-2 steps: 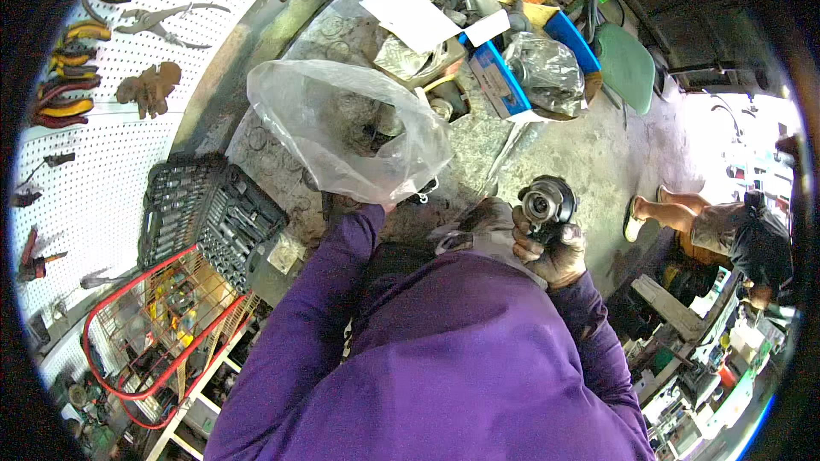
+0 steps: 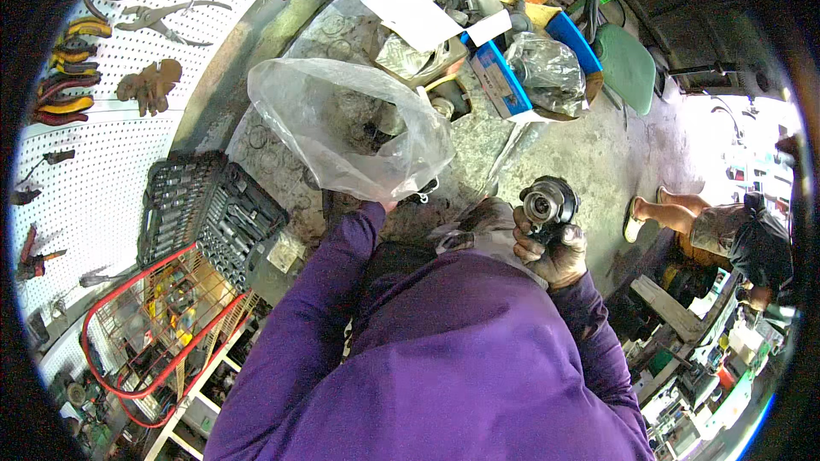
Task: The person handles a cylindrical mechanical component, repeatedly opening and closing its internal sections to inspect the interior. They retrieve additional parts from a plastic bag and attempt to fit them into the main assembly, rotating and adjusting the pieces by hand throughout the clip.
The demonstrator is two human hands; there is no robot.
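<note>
In my right hand [image 2: 559,258] is a round, dark metal machine part [image 2: 547,203] with a ringed hub at its centre. The thumb and fingers are closed round its lower side. Over to the left, a large clear plastic bag [image 2: 286,102] spreads with its mouth wide. My left hand [image 2: 389,205] is at the bag's near edge and grips it there; most of its fingers are hidden behind the film. Through the bag, grey and dark parts show, but I cannot tell whether they lie inside it or behind it.
A blue box [image 2: 500,77] holds a plastic-wrapped part, beside cartons with metal parts and white paper flaps. At left are a socket set case [image 2: 175,205], a red-rimmed wire basket [image 2: 128,290] and a pegboard [image 2: 192,17] with pliers. Another person's legs [image 2: 675,212] show at right.
</note>
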